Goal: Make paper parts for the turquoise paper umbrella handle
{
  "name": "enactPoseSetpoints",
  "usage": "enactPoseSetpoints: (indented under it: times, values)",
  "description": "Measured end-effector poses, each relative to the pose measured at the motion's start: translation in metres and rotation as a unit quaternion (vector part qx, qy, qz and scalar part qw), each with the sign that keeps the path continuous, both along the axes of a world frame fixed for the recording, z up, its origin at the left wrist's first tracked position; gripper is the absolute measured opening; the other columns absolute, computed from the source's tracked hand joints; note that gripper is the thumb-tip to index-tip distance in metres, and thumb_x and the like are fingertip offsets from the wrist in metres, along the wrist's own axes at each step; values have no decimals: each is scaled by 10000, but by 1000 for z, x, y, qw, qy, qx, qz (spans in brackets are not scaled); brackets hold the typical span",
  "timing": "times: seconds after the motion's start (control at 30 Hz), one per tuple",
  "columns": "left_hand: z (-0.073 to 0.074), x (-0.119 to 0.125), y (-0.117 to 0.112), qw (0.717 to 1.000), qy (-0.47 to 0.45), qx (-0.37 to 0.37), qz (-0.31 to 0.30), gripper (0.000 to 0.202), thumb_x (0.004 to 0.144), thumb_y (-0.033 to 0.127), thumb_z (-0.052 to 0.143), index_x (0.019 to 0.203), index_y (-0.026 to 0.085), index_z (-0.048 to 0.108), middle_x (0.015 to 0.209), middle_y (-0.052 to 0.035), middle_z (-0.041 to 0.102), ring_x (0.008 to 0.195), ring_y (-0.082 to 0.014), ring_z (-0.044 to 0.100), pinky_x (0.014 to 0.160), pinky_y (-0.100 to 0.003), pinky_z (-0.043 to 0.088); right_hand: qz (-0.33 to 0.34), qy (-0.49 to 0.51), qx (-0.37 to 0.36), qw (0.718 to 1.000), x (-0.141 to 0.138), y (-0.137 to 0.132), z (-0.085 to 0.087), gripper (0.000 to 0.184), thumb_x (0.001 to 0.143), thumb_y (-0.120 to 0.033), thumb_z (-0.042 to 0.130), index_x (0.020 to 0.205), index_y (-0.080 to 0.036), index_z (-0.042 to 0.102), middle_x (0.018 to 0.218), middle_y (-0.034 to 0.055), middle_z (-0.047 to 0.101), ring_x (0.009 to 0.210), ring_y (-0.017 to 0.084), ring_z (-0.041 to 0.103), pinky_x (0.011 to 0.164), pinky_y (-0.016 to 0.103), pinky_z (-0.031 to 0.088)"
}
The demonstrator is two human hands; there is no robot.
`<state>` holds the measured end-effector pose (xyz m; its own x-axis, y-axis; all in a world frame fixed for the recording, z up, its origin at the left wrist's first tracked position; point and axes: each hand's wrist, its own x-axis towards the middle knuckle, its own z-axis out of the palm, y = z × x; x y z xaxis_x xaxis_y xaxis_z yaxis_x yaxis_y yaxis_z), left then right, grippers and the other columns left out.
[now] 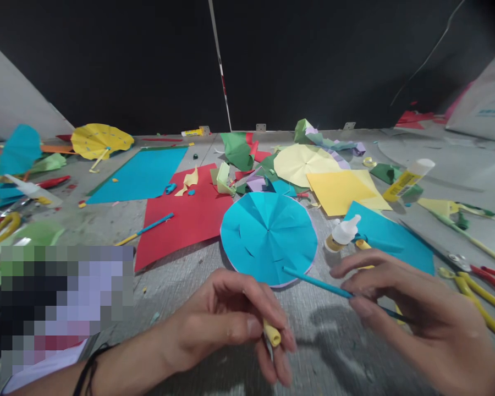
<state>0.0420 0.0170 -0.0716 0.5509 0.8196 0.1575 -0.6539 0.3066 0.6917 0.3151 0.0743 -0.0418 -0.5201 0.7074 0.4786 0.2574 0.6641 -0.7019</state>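
Note:
My left hand (231, 324) is closed in a pinch on a small yellow rolled paper tube (271, 333), low in the middle of the view. My right hand (412, 313) pinches a thin blue paper stick (317, 281) whose tip points left toward a round, creased blue paper disc (268, 234) lying flat on the grey table (177, 280). Just right of the disc lies a small glue bottle (341, 234) on its side.
Red (185, 220), blue (142, 173) and yellow (340, 190) paper sheets cover the table. A yellow paper umbrella (101, 140) stands far left, a glue stick (408, 179) at right, scissors (478, 275) at the right edge. A blurred patch sits at lower left.

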Motion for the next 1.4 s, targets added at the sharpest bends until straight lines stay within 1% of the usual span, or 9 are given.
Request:
enactPoseSetpoints:
  times: [0.1, 0.3, 0.53, 0.63, 0.73, 0.87, 1.0, 1.23, 1.4]
  values:
    - [0, 0, 1, 1000, 1, -7, 6, 169, 965, 128, 699, 1082, 148, 819, 997, -104, 823, 845, -227, 842, 703, -257, 672, 26, -16, 10, 999, 7, -4, -2, 196, 892, -163, 745, 1015, -313, 716, 1028, 32, 775, 981, 232, 752, 857, 308, 631]
    - [1, -3, 3, 998, 6, -47, 31, 139, 941, 172, 735, 1032, 125, 829, 926, -96, 817, 764, -216, 835, 601, -209, 648, 60, -31, 2, 998, 11, -8, -1, 195, 868, -185, 777, 1004, -314, 721, 981, 38, 767, 876, 239, 756, 755, 307, 636]
    - [9, 0, 5, 983, 105, -56, 139, 91, 846, 142, 845, 936, 144, 852, 988, -63, 804, 856, -192, 828, 768, -203, 655, -7, -14, 29, 999, 1, 1, 0, 135, 929, -163, 730, 963, -293, 710, 953, 21, 770, 911, 200, 760, 796, 276, 624]
    - [10, 4, 6, 966, 190, -65, 166, 139, 804, 222, 900, 873, 139, 812, 858, -50, 765, 714, -164, 774, 578, -200, 612, -6, -14, 12, 1000, -2, 3, 1, 114, 936, -179, 730, 956, -290, 716, 952, 22, 769, 902, 198, 763, 779, 268, 632]
    - [11, 6, 5, 948, 256, -77, 171, 269, 794, 336, 909, 884, 149, 738, 662, 4, 682, 534, -105, 628, 426, -147, 437, 13, -24, 5, 1000, -4, 3, 3, 91, 934, -194, 730, 948, -283, 718, 952, 23, 771, 902, 194, 763, 803, 269, 635]
    - [15, 4, 2, 921, 329, -32, 208, 238, 833, 332, 857, 873, 161, 696, 585, 74, 557, 457, -42, 433, 438, -139, 343, 47, -45, 15, 998, -6, 0, 5, 109, 930, -159, 702, 946, -267, 709, 940, 35, 766, 872, 187, 764, 761, 254, 640]
    - [18, 3, -1, 896, 379, 8, 229, 191, 801, 254, 843, 831, 160, 679, 655, 50, 562, 556, -70, 469, 505, -161, 373, 54, -54, 35, 996, -8, 1, 8, 113, 930, -146, 668, 929, -255, 699, 921, 37, 753, 826, 168, 760, 719, 228, 637]
    - [17, 4, -1, 903, 370, 38, 216, 116, 882, 238, 694, 800, 182, 633, 576, 90, 451, 488, -68, 372, 471, -180, 319, 58, -102, 76, 990, -5, 2, 6, 151, 929, -99, 643, 946, -240, 696, 962, 29, 732, 852, 133, 751, 751, 195, 613]
    - [19, 6, -3, 861, 442, 93, 235, 98, 840, 187, 648, 747, 170, 622, 629, 53, 510, 556, -85, 444, 515, -183, 375, 64, -112, 90, 987, 0, -2, 1, 146, 930, -113, 660, 993, -238, 701, 1000, 44, 741, 901, 152, 761, 796, 215, 625]
